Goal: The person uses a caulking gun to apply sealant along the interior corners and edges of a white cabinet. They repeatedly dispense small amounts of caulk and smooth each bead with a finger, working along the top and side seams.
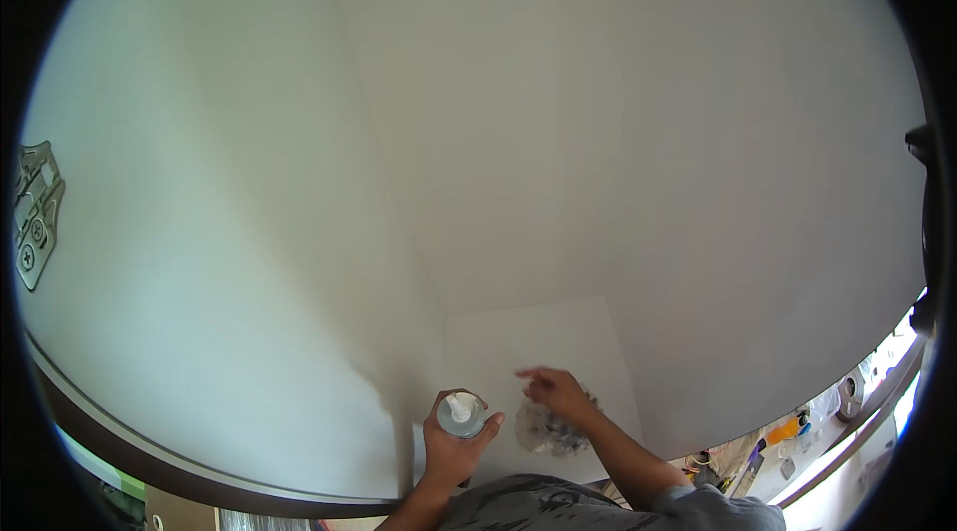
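My left hand [448,446] is wrapped round a bottle [462,418] with a round greyish top and a white nozzle. It holds the bottle upright, low in the white cabinet. To its right, my right hand [555,392] reaches out with nothing visible in it. Its forefinger is stretched out toward the left, and the fingers are slightly blurred. Below that hand, a clear plastic bag [544,433] with small dark and light contents sits on the cabinet's white bottom panel [528,332]. My right hand and forearm hide part of the bag.
White cabinet walls [239,232] rise around my hands. A metal hinge [38,217] is screwed to the left side, and dark fittings [922,142] show at the right rim. Beyond the lower right edge lie an orange bottle [785,430] and several tools.
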### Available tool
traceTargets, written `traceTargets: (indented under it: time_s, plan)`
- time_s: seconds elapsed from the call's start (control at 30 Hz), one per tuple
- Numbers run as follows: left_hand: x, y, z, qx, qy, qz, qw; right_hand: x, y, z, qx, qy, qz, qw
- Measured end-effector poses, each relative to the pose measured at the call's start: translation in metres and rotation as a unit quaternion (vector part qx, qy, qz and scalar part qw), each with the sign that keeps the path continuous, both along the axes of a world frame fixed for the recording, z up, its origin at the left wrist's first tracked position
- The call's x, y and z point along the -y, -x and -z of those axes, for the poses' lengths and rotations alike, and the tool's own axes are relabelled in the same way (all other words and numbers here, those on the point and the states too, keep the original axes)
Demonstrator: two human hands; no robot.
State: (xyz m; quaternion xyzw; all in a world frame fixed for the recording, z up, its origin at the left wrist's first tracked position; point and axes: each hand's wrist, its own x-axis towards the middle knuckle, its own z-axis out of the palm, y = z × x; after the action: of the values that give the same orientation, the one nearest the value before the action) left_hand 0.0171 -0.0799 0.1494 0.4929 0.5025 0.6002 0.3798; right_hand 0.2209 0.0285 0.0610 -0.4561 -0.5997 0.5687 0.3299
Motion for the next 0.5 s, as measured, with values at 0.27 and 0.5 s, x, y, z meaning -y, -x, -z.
traceTargets:
  time_s: [0.27, 0.5]
  plan:
    - [0.009, 0.022, -0.054, -0.101, -0.008, 0.032, 0.994, 0.100, -0.005, 0.016, 0.350, -0.315, 0.048, 0.881]
    - [0.017, 0.012, -0.129, 0.002, 0.024, 0.014, 1.000, 0.090, 0.006, -0.026, 0.317, -0.356, 0.083, 0.875]
